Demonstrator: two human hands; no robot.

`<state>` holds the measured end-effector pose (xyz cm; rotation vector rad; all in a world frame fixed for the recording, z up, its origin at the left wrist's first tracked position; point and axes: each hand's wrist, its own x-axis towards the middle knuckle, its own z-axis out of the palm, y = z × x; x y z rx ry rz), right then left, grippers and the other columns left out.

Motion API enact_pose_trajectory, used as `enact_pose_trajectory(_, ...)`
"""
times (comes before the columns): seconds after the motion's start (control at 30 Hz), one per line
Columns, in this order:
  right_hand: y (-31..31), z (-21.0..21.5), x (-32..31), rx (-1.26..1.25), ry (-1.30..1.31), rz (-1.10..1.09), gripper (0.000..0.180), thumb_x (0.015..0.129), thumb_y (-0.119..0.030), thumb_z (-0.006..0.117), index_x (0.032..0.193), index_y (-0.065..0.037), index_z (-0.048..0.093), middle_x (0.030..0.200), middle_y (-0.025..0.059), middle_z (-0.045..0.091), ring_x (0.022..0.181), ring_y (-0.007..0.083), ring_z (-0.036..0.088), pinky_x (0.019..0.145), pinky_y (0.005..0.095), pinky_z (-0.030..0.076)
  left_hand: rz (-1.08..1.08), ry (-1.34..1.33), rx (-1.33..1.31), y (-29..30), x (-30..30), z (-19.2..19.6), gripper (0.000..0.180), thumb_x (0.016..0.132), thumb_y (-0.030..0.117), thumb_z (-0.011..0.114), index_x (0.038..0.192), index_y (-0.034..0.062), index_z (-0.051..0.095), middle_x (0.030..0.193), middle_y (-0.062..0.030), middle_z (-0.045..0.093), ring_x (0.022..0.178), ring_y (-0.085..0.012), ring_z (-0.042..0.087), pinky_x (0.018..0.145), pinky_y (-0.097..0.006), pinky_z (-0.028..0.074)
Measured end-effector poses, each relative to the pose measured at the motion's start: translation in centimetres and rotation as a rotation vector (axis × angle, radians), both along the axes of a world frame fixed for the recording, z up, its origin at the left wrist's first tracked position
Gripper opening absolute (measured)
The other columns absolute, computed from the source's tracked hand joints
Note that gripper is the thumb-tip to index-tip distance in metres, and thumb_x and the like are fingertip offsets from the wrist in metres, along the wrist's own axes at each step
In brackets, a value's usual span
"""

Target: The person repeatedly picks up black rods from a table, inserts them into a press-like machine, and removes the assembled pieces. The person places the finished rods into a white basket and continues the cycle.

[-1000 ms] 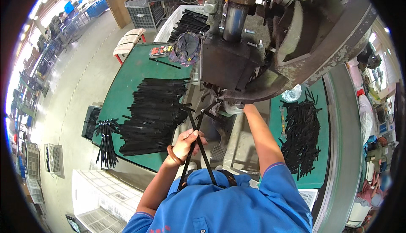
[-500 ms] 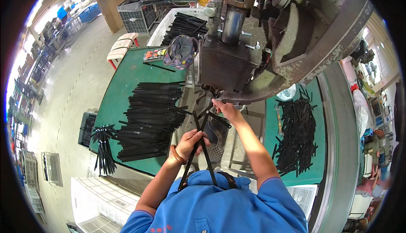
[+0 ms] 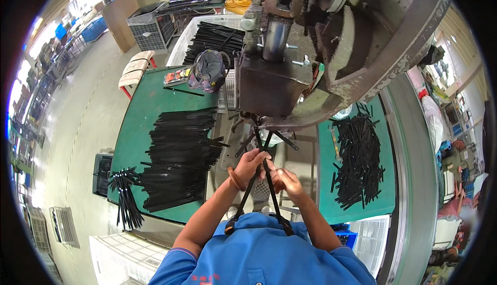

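Long black flat strips (image 3: 249,194), crossed in an X and joined near the top, run from under the press head down toward my body. My left hand (image 3: 249,167) is closed around them just below the crossing; a brown bracelet sits on that wrist. Close by on the right, my right hand (image 3: 288,182) has its fingers curled against the right-hand strip, and what they pinch is hidden. The strips' upper ends reach beneath the dark block of the press (image 3: 266,91), with short pieces splaying out to both sides.
On the left green table (image 3: 134,129) lies a wide pile of black strips (image 3: 178,155), with a joined bundle (image 3: 127,197) at its corner. Shorter black pieces (image 3: 358,161) and a wrench (image 3: 335,142) cover the right table. Behind stand a cloth bag (image 3: 207,71) and white crate (image 3: 182,47).
My right hand has come down from the press head to beside my left hand. My left hand has moved up and right, carrying the crossed strips under the press.
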<state>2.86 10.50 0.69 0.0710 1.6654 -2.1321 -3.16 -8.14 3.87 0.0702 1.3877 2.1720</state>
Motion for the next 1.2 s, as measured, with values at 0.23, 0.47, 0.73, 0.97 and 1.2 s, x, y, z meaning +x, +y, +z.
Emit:
enact_pose_trajectory(0.23, -3.7, 1.2, 3.9, 0.104, 0.049, -0.128, 0.022, 0.096, -0.022, 0.046, 0.088, -0.004, 0.056, 0.059, 0.0029, 0.053, 0.044, 0.0081, 0.045, 0.041, 0.0218, 0.036, -0.004, -0.025, -0.004, 0.2, 0.0, -2.3, 0.025, 0.096, 0.025, 0.045, 0.099, 0.0017, 0.053, 0.083, -0.0114, 0.064, 0.048, -0.0099, 0.051, 0.041, -0.023, 0.041)
enact_pose_trajectory(0.47, -5.3, 0.7, 4.8, 0.217, 0.088, -0.253, 0.021, 0.096, -0.022, 0.047, 0.087, -0.005, 0.057, 0.05, 0.0, 0.046, 0.038, 0.0063, 0.038, 0.036, 0.0215, 0.031, -0.088, -0.037, 0.018, -0.5, -0.1, -2.4, 0.031, 0.096, 0.025, 0.043, 0.112, -0.002, 0.047, 0.095, -0.0177, 0.064, 0.052, -0.0122, 0.054, 0.043, -0.025, 0.043)
enact_pose_trajectory(0.73, -5.9, 1.9, 5.0, 0.158, 0.012, -0.273, 0.019, 0.095, -0.021, 0.048, 0.085, -0.008, 0.058, 0.05, -0.0006, 0.044, 0.038, 0.0062, 0.036, 0.036, 0.0222, 0.03, -0.068, -0.085, 0.075, -0.6, 0.4, -2.5, 0.026, 0.096, 0.022, 0.043, 0.106, -0.0011, 0.049, 0.092, -0.0135, 0.066, 0.051, -0.009, 0.054, 0.042, -0.021, 0.043)
enact_pose_trajectory(0.97, -5.6, 3.4, 4.7, 0.151, 0.001, -0.244, 0.021, 0.095, -0.02, 0.047, 0.084, -0.005, 0.057, 0.049, -0.0006, 0.044, 0.037, 0.0063, 0.035, 0.036, 0.0221, 0.028, -0.054, -0.071, 0.061, -0.4, 0.3, -1.7, 0.026, 0.096, 0.021, 0.044, 0.108, -0.0007, 0.05, 0.091, -0.0119, 0.065, 0.053, -0.0093, 0.053, 0.043, -0.023, 0.041)
enact_pose_trajectory(1.2, -5.4, 5.0, 4.7, 0.118, 0.027, -0.263, 0.02, 0.095, -0.02, 0.049, 0.084, -0.006, 0.057, 0.05, -0.0012, 0.045, 0.037, 0.0057, 0.035, 0.036, 0.0218, 0.027, -0.027, -0.002, 0.032, 0.0, 0.4, 1.0, 0.026, 0.097, 0.019, 0.042, 0.11, -0.0023, 0.05, 0.088, -0.0139, 0.065, 0.047, -0.0106, 0.051, 0.041, -0.023, 0.041)
